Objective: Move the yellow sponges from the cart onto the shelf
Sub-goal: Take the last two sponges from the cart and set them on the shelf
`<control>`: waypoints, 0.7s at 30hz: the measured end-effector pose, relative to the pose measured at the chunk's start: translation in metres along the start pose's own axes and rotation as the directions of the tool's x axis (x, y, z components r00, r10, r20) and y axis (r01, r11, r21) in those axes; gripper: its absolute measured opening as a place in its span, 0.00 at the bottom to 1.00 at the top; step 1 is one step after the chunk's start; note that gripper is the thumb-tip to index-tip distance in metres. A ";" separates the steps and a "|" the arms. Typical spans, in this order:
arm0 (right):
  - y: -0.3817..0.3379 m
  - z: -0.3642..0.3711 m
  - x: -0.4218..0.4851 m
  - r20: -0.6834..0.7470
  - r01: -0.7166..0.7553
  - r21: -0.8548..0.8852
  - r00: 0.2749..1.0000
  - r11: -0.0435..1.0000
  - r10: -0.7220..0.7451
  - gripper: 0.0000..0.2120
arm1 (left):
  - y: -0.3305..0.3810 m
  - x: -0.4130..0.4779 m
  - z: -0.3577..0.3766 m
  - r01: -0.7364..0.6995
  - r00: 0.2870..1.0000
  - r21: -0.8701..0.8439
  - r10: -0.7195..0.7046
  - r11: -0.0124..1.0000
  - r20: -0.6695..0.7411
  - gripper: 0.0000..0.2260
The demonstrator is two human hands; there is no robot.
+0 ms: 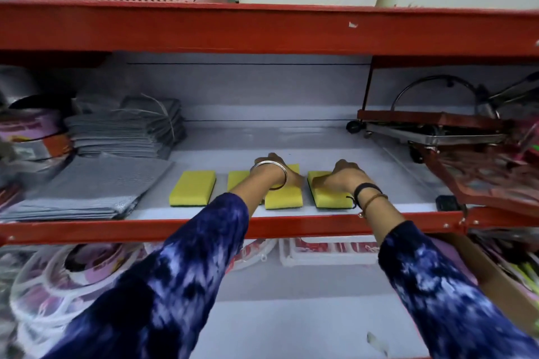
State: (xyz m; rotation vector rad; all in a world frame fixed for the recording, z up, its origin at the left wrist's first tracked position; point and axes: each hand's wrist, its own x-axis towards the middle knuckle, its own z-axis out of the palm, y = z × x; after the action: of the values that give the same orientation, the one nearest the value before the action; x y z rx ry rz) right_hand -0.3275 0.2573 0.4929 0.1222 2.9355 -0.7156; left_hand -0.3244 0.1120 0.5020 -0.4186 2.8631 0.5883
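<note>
Blue-and-white tie-dye sleeves (163, 285), silver bangle (271, 167) on left wrist, black and brown threads (369, 194) on right

Shelf opening: wide between the red front rail (145, 230) below and the red beam (262, 29) of the shelf above; both forearms reach in over the rail.
Back of shelf: bare white shelf board (262, 140) behind the sponges, open to the rear wall.
Front row: four yellow sponges (193, 188) lie side by side near the rail, with narrow gaps between them; both hands rest on the right two.
Left side: stacks of grey cloths (87, 183) fill it, their edge just beside the leftmost sponge.
Right side: a red-framed metal rack (431, 131) on castors and tilted red packets (490, 178) crowd the corner; a strip of bare board lies between them and the rightmost sponge.
</note>
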 end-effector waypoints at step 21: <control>0.020 0.003 0.006 0.124 0.147 -0.117 0.983 0.982 -0.132 0.29 | -0.010 0.013 0.026 -0.255 0.965 0.345 0.262 0.903 0.027 0.31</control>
State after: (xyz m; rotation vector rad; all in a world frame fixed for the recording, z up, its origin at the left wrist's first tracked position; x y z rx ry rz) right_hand -0.3307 0.2740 0.4807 -0.1343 2.8881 -0.5323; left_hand -0.3301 0.1104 0.4721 0.0146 2.9777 0.1052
